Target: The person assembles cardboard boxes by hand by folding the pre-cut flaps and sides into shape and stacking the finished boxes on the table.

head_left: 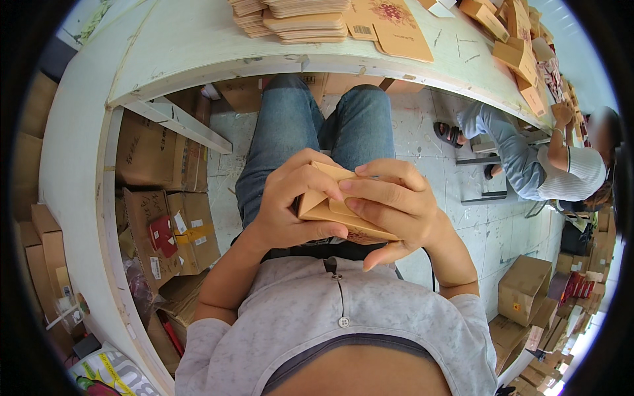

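Observation:
Over my lap I hold a small tan folding carton [337, 210] with a printed flower design on its lower side. My left hand [299, 203] grips one end, its thumb along the near side and its index finger bent over the top. The fingers of my right hand [396, 208] press on the flaps, while its thumb lies near the printed side. Folded flaps show at the carton's end and top; its inside is hidden.
Stacks of flat cartons [307, 22] lie on the white table [218, 64]. Formed cartons [515, 52] are heaped at its right. A seated co-worker [569, 171] is at the right. Large cardboard boxes [153, 153] stand under the table, with another box [525, 289] on the floor.

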A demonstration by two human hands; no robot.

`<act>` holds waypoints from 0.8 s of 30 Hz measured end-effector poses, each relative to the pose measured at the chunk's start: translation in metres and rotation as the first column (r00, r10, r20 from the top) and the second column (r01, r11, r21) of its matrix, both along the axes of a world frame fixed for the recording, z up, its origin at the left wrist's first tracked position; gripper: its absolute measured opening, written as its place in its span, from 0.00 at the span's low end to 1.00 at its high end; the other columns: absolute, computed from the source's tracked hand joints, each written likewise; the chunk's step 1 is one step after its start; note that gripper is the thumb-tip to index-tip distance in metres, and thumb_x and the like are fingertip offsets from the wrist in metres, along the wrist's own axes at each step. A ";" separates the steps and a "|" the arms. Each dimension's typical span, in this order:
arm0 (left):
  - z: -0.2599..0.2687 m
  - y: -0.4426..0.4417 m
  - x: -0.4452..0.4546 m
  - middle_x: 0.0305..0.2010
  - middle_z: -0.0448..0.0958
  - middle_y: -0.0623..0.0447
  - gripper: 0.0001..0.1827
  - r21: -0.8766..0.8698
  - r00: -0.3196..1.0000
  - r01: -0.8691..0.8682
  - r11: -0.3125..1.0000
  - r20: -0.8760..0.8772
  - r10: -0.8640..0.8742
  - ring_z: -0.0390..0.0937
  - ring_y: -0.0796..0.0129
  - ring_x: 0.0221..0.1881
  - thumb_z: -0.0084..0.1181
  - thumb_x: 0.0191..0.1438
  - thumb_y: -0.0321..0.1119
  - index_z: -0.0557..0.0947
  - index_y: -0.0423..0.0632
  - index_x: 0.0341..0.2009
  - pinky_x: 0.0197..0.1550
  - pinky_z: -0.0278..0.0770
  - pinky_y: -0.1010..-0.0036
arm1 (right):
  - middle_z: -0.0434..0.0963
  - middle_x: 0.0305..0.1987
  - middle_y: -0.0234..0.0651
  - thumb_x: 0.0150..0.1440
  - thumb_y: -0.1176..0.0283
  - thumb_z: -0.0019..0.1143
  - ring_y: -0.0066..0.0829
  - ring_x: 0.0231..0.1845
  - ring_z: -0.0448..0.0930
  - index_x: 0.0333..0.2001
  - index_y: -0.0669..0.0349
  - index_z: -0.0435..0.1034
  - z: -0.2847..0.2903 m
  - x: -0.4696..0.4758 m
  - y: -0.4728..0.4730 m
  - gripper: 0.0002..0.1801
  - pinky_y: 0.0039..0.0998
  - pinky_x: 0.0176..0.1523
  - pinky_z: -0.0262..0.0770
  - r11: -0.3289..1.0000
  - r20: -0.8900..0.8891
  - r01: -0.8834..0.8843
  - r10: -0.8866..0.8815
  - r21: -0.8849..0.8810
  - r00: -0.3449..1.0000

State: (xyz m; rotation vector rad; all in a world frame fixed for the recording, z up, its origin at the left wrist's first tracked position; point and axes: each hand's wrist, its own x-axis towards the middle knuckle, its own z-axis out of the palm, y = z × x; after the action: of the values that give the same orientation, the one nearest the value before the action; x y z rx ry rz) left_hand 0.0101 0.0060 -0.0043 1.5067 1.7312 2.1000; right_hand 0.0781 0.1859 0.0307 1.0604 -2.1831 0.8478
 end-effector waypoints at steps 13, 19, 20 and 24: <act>0.005 -0.002 0.001 0.37 0.72 0.46 0.24 0.029 0.998 0.062 0.998 -0.006 -0.062 0.73 0.64 0.34 0.70 0.32 0.45 0.75 0.48 0.31 0.32 0.71 0.76 | 0.70 0.46 0.39 0.41 0.47 0.54 0.39 0.44 0.71 0.21 0.62 0.71 0.011 0.001 0.007 0.25 0.29 0.35 0.74 0.991 -0.058 -0.014 0.022 0.133 0.998; 0.009 -0.005 0.002 0.38 0.72 0.44 0.26 0.027 0.994 0.102 0.994 -0.046 -0.101 0.73 0.65 0.33 0.70 0.30 0.46 0.75 0.47 0.32 0.32 0.71 0.76 | 0.67 0.48 0.44 0.44 0.46 0.52 0.43 0.44 0.70 0.32 0.64 0.73 0.006 0.004 0.006 0.28 0.32 0.37 0.73 0.992 0.090 -0.125 0.127 -0.034 0.988; 0.009 -0.005 0.003 0.38 0.72 0.44 0.27 0.035 0.994 0.100 0.994 -0.045 -0.099 0.73 0.65 0.34 0.71 0.30 0.46 0.75 0.46 0.33 0.32 0.71 0.76 | 0.67 0.48 0.46 0.45 0.46 0.51 0.44 0.44 0.70 0.34 0.64 0.72 0.004 0.005 0.008 0.29 0.33 0.38 0.73 0.989 0.106 -0.137 0.142 -0.053 0.984; 0.007 -0.002 0.001 0.40 0.70 0.41 0.31 0.188 0.992 0.124 0.974 0.006 -0.128 0.73 0.61 0.37 0.71 0.30 0.45 0.72 0.44 0.37 0.35 0.72 0.75 | 0.64 0.51 0.52 0.51 0.45 0.44 0.44 0.48 0.69 0.46 0.65 0.64 -0.005 0.007 0.011 0.33 0.34 0.46 0.68 0.816 0.195 -0.171 0.325 -0.552 0.925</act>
State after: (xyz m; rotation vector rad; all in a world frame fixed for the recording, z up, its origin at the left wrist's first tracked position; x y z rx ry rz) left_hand 0.0107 0.0041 0.0023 1.5895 1.4249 2.2566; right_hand 0.0846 0.1970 0.0254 0.9934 -1.8541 1.7012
